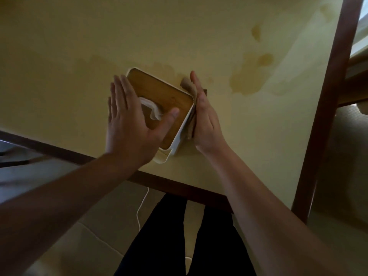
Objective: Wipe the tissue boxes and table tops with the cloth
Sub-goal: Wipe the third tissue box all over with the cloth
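Head view: flat right hand (205, 118) against cloth (191, 124).

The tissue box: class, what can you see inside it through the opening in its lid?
A white tissue shows through the slot in the tissue box. The wooden lid and the left hand cover the rest, so how full it is cannot be seen.

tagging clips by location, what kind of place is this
Probably a home or small eatery: a yellow table with dark wood edging, a wood-lidded tissue box on it, and a white cable on the tiled floor.
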A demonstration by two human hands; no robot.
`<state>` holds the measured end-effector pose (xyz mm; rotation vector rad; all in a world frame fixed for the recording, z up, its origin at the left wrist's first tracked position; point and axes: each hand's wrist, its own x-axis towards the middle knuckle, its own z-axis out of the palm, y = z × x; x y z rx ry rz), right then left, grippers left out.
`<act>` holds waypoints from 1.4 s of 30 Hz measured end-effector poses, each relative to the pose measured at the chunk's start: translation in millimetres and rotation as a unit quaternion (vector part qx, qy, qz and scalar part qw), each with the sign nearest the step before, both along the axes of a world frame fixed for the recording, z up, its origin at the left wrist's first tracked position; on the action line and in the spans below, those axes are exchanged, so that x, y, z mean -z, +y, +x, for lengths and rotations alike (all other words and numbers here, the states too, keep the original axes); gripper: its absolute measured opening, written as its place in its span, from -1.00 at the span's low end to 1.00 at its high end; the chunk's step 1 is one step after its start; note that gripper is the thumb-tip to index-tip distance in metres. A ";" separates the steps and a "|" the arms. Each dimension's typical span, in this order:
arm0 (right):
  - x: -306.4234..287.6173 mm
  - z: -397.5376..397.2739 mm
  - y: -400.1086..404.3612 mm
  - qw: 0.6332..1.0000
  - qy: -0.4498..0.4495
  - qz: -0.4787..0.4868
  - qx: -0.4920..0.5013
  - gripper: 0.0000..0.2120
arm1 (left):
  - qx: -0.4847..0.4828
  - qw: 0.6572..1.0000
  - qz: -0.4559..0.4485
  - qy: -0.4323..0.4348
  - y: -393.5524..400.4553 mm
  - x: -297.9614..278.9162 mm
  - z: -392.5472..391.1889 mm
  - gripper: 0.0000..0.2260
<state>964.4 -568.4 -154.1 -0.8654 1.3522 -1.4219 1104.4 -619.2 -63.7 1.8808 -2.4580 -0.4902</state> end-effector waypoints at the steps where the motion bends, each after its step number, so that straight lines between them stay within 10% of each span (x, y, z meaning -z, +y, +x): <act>1: -1.3 -0.9 2.6 1.000 -0.012 0.003 -0.012 -0.50 | -0.018 1.000 0.000 0.001 2.1 3.4 -2.7 0.13; 17: -13.1 14.7 101.3 0.992 -0.087 0.075 -0.054 -0.20 | 0.325 0.945 -0.024 0.014 -4.5 4.1 -0.8 0.06; 27: -15.3 15.0 105.6 0.981 -0.152 0.095 -0.069 -0.32 | 0.344 0.938 -0.035 0.034 -2.4 7.1 -0.8 0.05; 36: 13.8 -20.5 14.9 0.991 0.056 0.068 -0.103 -0.33 | 0.338 0.940 -0.021 0.045 -4.2 6.1 -2.1 0.06; 42: 4.7 -18.6 9.8 0.993 -0.041 0.064 -0.096 -0.44 | 0.336 0.940 -0.029 0.045 -1.3 4.3 -1.6 0.05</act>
